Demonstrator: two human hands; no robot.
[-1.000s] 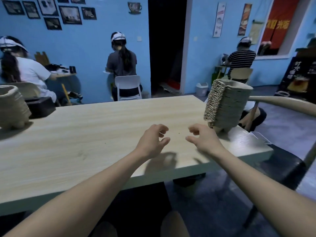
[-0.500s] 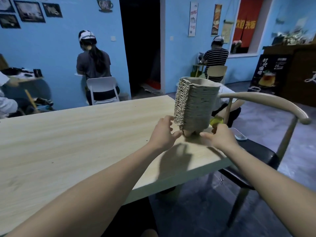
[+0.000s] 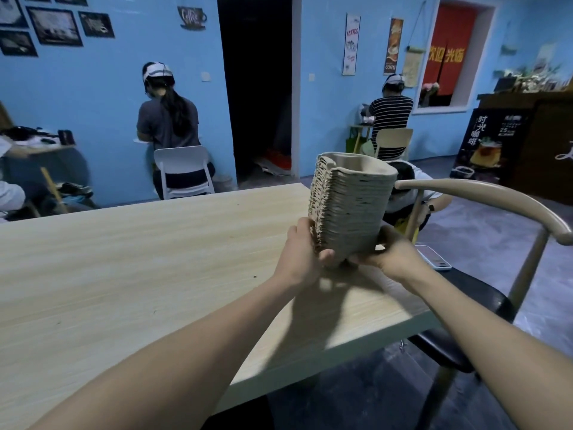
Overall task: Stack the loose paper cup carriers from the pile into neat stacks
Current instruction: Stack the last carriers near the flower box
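The left hand [image 3: 305, 254] and right hand [image 3: 392, 256] clamp the base of the tall carrier stack [image 3: 350, 206], at the tabletop's [image 3: 139, 274] three-o'clock corner. Gripped so low, it could topple or fan apart if tilted.

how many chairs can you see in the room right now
3: a white chair behind the person at the far wall, a beige chair behind the person in stripes, and a curved-back chair at the table's right end. Others may be hidden.
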